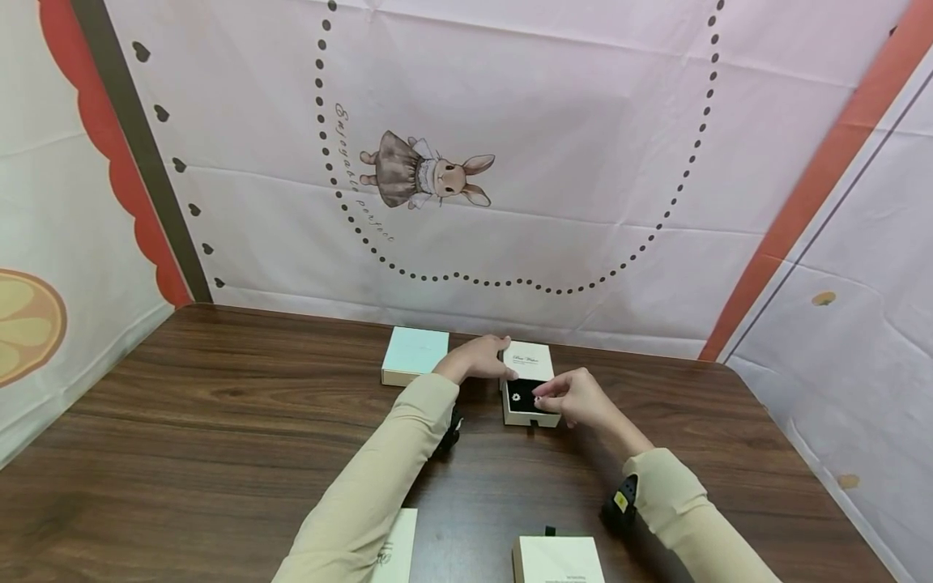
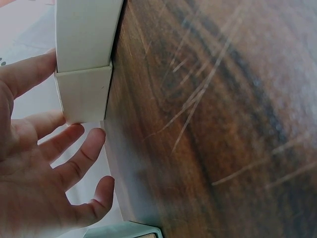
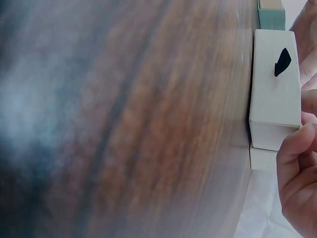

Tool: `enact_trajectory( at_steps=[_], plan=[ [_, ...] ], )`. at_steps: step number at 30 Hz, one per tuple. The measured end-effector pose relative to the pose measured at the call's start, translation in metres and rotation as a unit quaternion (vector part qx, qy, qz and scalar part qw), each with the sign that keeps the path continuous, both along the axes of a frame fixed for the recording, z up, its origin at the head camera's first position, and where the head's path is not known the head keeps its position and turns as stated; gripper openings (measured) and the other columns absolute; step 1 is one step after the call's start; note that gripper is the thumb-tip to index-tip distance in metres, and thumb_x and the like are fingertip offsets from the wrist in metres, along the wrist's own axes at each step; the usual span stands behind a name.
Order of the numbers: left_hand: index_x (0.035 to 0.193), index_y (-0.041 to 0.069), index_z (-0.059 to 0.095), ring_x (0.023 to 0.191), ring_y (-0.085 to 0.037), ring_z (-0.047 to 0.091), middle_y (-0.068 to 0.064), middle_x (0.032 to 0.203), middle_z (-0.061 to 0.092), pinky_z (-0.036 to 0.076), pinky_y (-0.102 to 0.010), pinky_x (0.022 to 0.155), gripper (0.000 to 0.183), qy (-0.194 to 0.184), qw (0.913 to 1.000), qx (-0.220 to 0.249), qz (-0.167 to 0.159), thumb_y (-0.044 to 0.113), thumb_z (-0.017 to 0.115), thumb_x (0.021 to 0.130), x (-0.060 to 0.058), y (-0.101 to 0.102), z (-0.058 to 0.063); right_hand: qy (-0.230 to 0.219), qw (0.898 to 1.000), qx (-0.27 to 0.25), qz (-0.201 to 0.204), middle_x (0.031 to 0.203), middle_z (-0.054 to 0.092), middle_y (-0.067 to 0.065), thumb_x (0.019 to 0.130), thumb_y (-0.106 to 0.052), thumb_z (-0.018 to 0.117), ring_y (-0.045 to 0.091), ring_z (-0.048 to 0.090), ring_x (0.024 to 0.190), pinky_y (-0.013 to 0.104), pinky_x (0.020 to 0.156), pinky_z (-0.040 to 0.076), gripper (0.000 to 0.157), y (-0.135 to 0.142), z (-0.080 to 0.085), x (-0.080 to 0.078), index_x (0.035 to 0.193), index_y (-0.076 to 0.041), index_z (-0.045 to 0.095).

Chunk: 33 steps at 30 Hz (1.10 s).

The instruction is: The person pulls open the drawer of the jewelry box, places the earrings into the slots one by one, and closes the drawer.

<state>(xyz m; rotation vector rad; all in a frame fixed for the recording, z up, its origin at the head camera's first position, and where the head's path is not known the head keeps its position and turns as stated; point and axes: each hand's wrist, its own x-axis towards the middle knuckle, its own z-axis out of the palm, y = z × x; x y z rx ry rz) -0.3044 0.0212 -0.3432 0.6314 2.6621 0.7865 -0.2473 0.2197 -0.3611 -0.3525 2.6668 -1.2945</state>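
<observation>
A cream slide-out jewelry box (image 1: 528,360) stands near the back of the table, its drawer pulled toward me. One small silvery ring-shaped earring (image 1: 515,397) sits on the drawer's black lining. My right hand (image 1: 583,398) is over the drawer's right side, thumb and forefinger pinching a small, mostly hidden earring (image 1: 538,399) close to the lining. At the box's left side, my left hand (image 1: 477,359) holds the cover between thumb and forefinger. In the left wrist view, the other fingers of the left hand (image 2: 44,153) are spread beside the box's end.
A pale blue-topped box (image 1: 415,352) lies to the left of the left hand. Nearer to me are a cream box with a black tab (image 1: 560,559) and a cream piece with print (image 1: 397,551), partly under the left sleeve. A printed cloth (image 1: 547,162) hangs behind the table.
</observation>
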Motion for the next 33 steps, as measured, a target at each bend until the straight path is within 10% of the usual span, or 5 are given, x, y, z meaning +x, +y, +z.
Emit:
enact_trajectory(
  at_steps=[33],
  plan=[
    [0.145, 0.012, 0.024, 0.135, -0.024, 0.023, -0.008, 0.148, 0.024, 0.024, -0.039, 0.107, 0.075, -0.007, 0.9999, 0.002, 0.007, 0.036, 0.063, 0.084, 0.002, 0.001, 0.001, 0.106, 0.984, 0.115, 0.081, 0.082, 0.066, 0.007, 0.076, -0.006, 0.071, 0.005, 0.043, 0.034, 0.027, 0.036, 0.043, 0.008, 0.004, 0.01, -0.001, 0.083, -0.003, 0.073]
  ],
)
